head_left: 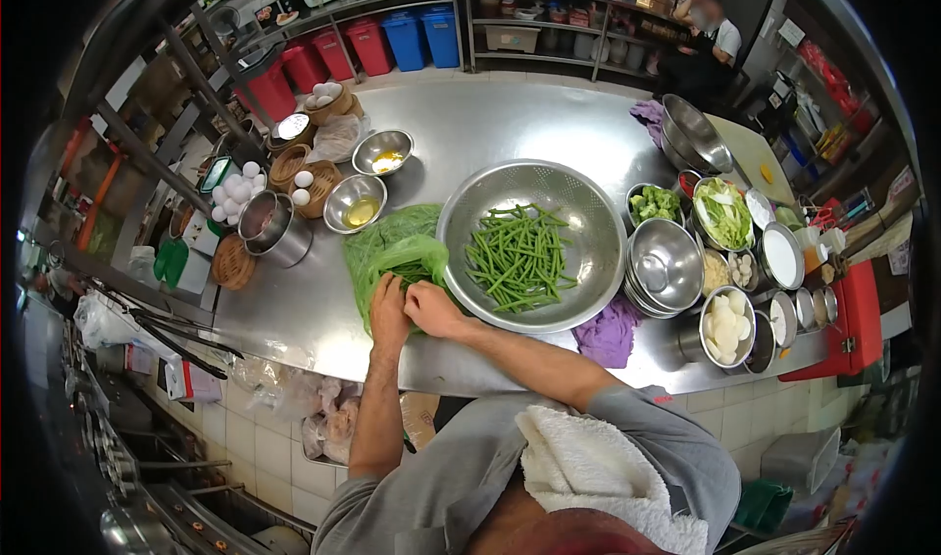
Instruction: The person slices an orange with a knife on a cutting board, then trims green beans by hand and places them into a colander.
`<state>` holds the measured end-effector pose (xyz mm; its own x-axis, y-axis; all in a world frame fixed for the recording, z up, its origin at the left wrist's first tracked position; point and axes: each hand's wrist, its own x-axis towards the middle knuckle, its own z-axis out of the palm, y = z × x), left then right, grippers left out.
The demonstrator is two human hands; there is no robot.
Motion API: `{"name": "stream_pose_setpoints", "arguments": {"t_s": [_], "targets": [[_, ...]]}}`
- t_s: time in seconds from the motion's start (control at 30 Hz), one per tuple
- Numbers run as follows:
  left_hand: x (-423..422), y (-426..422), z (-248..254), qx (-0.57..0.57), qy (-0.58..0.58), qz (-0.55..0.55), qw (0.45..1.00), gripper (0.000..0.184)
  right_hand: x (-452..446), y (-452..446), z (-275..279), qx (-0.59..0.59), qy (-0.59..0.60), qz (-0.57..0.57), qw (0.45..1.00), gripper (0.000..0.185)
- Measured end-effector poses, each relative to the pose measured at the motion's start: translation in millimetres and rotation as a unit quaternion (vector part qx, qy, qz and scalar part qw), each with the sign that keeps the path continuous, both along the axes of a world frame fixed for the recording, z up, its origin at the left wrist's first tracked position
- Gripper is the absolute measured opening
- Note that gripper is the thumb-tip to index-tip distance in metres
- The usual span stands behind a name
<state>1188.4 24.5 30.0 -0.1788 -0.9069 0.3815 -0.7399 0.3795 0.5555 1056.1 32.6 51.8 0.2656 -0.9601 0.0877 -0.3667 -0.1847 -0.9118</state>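
A green plastic bag (377, 234) lies on the steel table, left of a large perforated metal colander (598, 202). Green beans (520, 259) are heaped in the colander, and more green stalks show through the bag's mouth. My left hand (389, 312) is closed on the near edge of the bag. Close beside it, my right hand (431, 308) is curled against the same bag, with its fingertips mostly hidden. The right forearm passes in front of the colander's near rim.
Metal bowls with egg (361, 210), white eggs (235, 194) and a steel pot (279, 230) stand left. At right are stacked bowls (668, 266), a purple cloth (608, 332), cut white vegetables (727, 328) and broccoli (655, 202). A person (711, 36) is at the far right.
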Motion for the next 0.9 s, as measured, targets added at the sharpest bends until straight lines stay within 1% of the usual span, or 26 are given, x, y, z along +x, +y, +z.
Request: {"name": "stream_pose_setpoints", "arguments": {"t_s": [0.03, 0.07, 0.1, 0.13, 0.2, 0.23, 0.3, 0.33, 0.4, 0.43, 0.47, 0.5, 0.53, 0.6, 0.63, 0.7, 0.73, 0.8, 0.83, 0.9], "targets": [[-4.1, -1.5, 1.0, 0.010, -0.019, 0.040, 0.999, 0.033, 2.0, -2.8, -13.0, -0.075, 0.101, -0.037, 0.991, 0.012], [-6.5, -4.7, 3.4, 0.019, -0.037, 0.079, 0.996, 0.036, 3.0, -7.4, -24.9, -0.151, 0.200, -0.074, 0.965, 0.013], [-7.5, -10.0, -1.4, 0.032, -0.062, 0.087, 0.994, 0.040, 1.5, -11.5, -25.2, -0.099, 0.292, -0.033, 0.951, 0.017], [-7.8, -14.4, -6.2, 0.032, -0.059, 0.089, 0.994, 0.040, 1.0, -12.2, -26.4, -0.100, 0.295, -0.031, 0.950, 0.017], [-9.0, -20.9, -9.2, 0.040, -0.113, 0.041, 0.992, 0.036, 0.4, -12.3, -29.0, -0.120, 0.378, -0.053, 0.917, 0.028], [-9.7, -21.6, -7.7, 0.040, -0.112, 0.040, 0.992, 0.036, -1.0, -11.2, -30.7, -0.120, 0.378, -0.053, 0.916, 0.028], [-11.0, -21.6, -4.5, 0.100, -0.105, 0.047, 0.988, 0.029, -5.3, -7.7, -36.8, -0.215, 0.436, -0.091, 0.869, 0.033], [-9.3, -20.9, -7.5, 0.102, -0.106, 0.045, 0.988, 0.029, 0.9, -23.3, -81.0, -0.193, 0.418, -0.128, 0.878, 0.035], [-4.0, -21.4, -13.8, 0.073, -0.173, 0.041, 0.981, 0.035, 12.9, -54.0, -168.5, -0.150, 0.375, -0.201, 0.893, 0.039], [-3.3, -18.4, -14.0, 0.073, -0.175, 0.040, 0.981, 0.035, 9.1, -44.5, -143.8, -0.149, 0.373, -0.202, 0.893, 0.039], [-3.6, -15.5, -13.0, 0.074, -0.177, 0.041, 0.980, 0.036, 0.2, -27.8, -91.6, -0.114, 0.332, -0.146, 0.925, 0.040], [-4.8, -13.2, -10.2, 0.075, -0.179, 0.043, 0.980, 0.036, -5.0, -19.7, -61.6, -0.079, 0.289, -0.088, 0.950, 0.041], [-6.4, -11.1, -7.6, 0.072, -0.179, 0.043, 0.980, 0.036, -3.8, -21.1, -66.9, -0.081, 0.288, -0.090, 0.950, 0.041], [-9.0, -5.8, -2.8, 0.042, -0.145, 0.037, 0.988, 0.037, -0.6, -21.5, -73.9, -0.171, 0.278, -0.102, 0.940, 0.035], [-8.9, -3.5, -0.6, 0.039, -0.145, 0.036, 0.988, 0.037, -3.0, -18.7, -59.4, -0.173, 0.277, -0.104, 0.939, 0.035], [-8.2, 3.5, 2.7, -0.012, -0.075, 0.017, 0.997, 0.035, -10.5, -7.6, -27.4, -0.084, 0.255, -0.016, 0.963, 0.028], [-6.8, 5.6, 5.4, -0.016, -0.074, 0.016, 0.997, 0.035, -9.8, -4.7, -17.2, -0.087, 0.256, -0.019, 0.963, 0.028], [-1.4, 12.8, 9.6, -0.018, -0.039, -0.011, 0.999, 0.031, -6.0, 7.2, -4.9, -0.098, 0.184, -0.033, 0.977, 0.022], [2.8, 14.0, 11.3, 0.036, -0.046, -0.016, 0.998, 0.033, -2.7, 8.9, -1.1, -0.119, 0.165, -0.047, 0.978, 0.021], [5.1, 16.6, 15.3, 0.049, -0.033, -0.013, 0.998, 0.032, -0.2, 6.5, 8.3, -0.120, 0.170, -0.050, 0.977, 0.022]]}}
